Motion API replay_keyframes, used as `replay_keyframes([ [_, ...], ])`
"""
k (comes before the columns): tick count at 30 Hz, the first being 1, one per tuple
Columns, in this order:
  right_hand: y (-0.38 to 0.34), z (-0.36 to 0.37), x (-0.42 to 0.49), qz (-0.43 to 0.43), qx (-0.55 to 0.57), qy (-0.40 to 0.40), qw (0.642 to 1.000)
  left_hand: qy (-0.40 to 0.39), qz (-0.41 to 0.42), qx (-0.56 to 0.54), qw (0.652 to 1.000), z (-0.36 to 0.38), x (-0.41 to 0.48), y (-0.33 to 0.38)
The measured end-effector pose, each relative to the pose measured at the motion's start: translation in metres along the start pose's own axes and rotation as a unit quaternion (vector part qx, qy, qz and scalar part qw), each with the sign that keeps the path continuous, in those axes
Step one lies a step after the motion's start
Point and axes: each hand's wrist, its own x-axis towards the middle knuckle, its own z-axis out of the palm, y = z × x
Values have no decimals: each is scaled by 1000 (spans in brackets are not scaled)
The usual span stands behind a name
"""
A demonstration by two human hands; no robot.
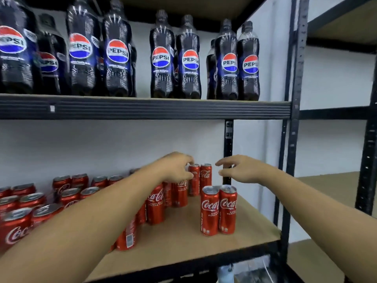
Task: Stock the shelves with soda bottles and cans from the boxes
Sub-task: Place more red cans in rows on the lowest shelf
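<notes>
At the back right of the lower shelf (234, 240), a rear pair of slim Coca-Cola cans (205, 177) is stood upright side by side. A front pair (211, 211) is set nearer the edge, and more cans (67, 196) are massed to the left. Pepsi bottles (117, 56) are lined along the upper shelf (142, 110). The left hand (176, 168) is held with curled fingers against the upper part of the left can of the rear pair, but whether that can is pinched or only touched cannot be told, as the view is blurred there. The right hand (242, 170) is held just beside the same pair, with its fingers loosely spread and nothing held in it. No box is seen. The cans are judged to be full, so fairly heavy for their size and stiff in the wall while sealed, yet easily dented if knocked together or dropped. Their painted metal is likely to be smooth and somewhat slippery. Their tall, narrow shape makes them easily tipped, and neighbours could be toppled in a row. A hold is best taken around the middle of the body, thumb opposite fingers, rather than by the rim, and each can should be set down flat before being released.
</notes>
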Motion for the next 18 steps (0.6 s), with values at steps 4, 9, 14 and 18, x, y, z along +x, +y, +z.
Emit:
replay_keyframes([
  [4,19,13,78,11,-28,-46,998,-19,-20,3,1000,28,73,-24],
  [9,49,42,178,16,-65,-79,995,-34,-20,39,998,61,158,-49],
  [14,78,75,249,37,-32,-105,993,-95,-32,73,992,81,222,-56],
  [18,86,87,271,35,9,-81,996,-133,-46,77,987,95,244,-57],
])
